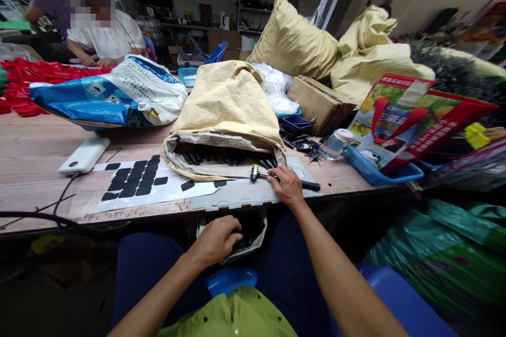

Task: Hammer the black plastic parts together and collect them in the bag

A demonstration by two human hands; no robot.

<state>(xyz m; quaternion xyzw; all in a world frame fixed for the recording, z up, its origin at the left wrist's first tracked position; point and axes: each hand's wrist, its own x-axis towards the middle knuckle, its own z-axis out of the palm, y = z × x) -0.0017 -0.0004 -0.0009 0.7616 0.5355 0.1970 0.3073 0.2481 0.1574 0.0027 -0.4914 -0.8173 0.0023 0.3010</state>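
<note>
My right hand (pixel 288 185) lies at the table's front edge, closed over the handle of a small hammer (pixel 311 186). The hammer's metal head with a yellowish face points left, and its black grip sticks out to the right. My left hand (pixel 220 238) is over an open bag (pixel 259 237) below the table edge, between the knees, with dark contents. Its fingers are curled, and whatever they hold is hidden. Just beyond the hammer, a cream cloth sack (pixel 233 100) lies with its mouth towards me, showing several black slender pieces (pixel 192 158) inside.
Left of the sack, black rounded stickers (pixel 134 179) sit on a white sheet, near a white power bank (pixel 84 156) with a cable. A blue-white bag (pixel 110 95) lies behind. To the right stand a clear jar (pixel 336 145) and a blue tray (pixel 399 175). Two people sit across, left.
</note>
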